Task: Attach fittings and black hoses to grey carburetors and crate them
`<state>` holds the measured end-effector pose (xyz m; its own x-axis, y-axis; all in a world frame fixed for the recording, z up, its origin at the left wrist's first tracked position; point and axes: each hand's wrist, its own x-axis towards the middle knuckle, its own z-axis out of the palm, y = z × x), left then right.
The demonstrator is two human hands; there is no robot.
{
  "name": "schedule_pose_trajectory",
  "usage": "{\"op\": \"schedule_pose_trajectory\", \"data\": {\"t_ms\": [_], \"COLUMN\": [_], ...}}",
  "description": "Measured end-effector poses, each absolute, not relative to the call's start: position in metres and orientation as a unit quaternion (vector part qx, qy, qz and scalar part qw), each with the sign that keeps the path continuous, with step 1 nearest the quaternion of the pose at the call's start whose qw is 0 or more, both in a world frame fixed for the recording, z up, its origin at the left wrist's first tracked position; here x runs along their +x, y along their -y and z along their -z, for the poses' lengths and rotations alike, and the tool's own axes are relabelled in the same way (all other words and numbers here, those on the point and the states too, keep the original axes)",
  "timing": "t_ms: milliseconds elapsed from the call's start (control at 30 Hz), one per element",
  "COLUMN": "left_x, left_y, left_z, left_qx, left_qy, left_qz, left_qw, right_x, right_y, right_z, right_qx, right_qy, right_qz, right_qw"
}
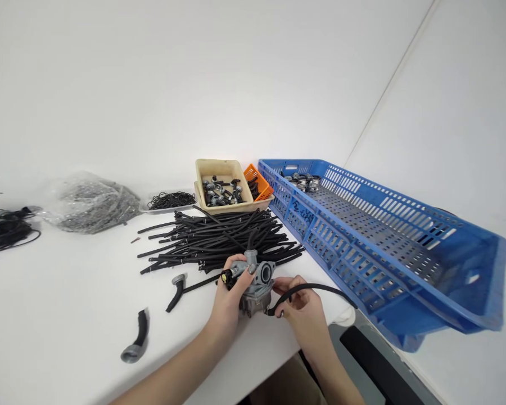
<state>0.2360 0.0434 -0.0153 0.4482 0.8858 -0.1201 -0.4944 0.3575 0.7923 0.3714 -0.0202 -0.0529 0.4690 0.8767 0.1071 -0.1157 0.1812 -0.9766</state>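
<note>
My left hand (236, 287) is closed around a grey metal carburetor (257, 295), holding it just over the front of the white table. A black rubber hose (316, 287) meets the carburetor's lower right side and curves away to the right. The fingers of my right hand (297, 304) pinch this hose near that end. Whether the hose is seated on a fitting there cannot be made out. Behind the carburetor lies a wide pile of black hoses (219, 239). To the left rest two black elbow tubes with grey caps, one nearer the pile (177, 291) and one closer to me (139, 337).
A long blue crate (362, 264) stands at the right, with metal parts at its far end. Cream trays (219, 166) of capped tubes and an orange basket (259, 183) sit at the back. Leftward are thin black rings (171, 199), a plastic bag (93, 202) and black cables (4, 230).
</note>
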Motion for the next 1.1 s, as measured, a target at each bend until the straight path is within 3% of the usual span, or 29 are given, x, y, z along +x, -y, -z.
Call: {"op": "schedule_pose_trajectory", "data": {"t_ms": [400, 600, 733, 1100], "left_x": [0.236, 0.236, 0.236, 0.234], "left_y": [-0.039, -0.039, -0.041, -0.041], "left_z": [0.012, 0.009, 0.011, 0.012], "left_qx": [0.337, 0.329, 0.329, 0.323], "left_qy": [-0.265, -0.281, -0.282, -0.264], "left_qz": [-0.415, -0.405, -0.405, -0.419], "left_qw": [0.802, 0.806, 0.805, 0.807], "right_x": [0.369, 0.356, 0.349, 0.358], "right_y": [0.026, 0.035, 0.035, 0.033], "right_z": [0.048, 0.054, 0.056, 0.059], "right_qx": [-0.53, -0.604, -0.593, -0.584], "right_qy": [0.426, 0.35, 0.34, 0.47], "right_qz": [-0.32, -0.157, -0.134, -0.054], "right_qw": [0.66, 0.699, 0.717, 0.66]}}
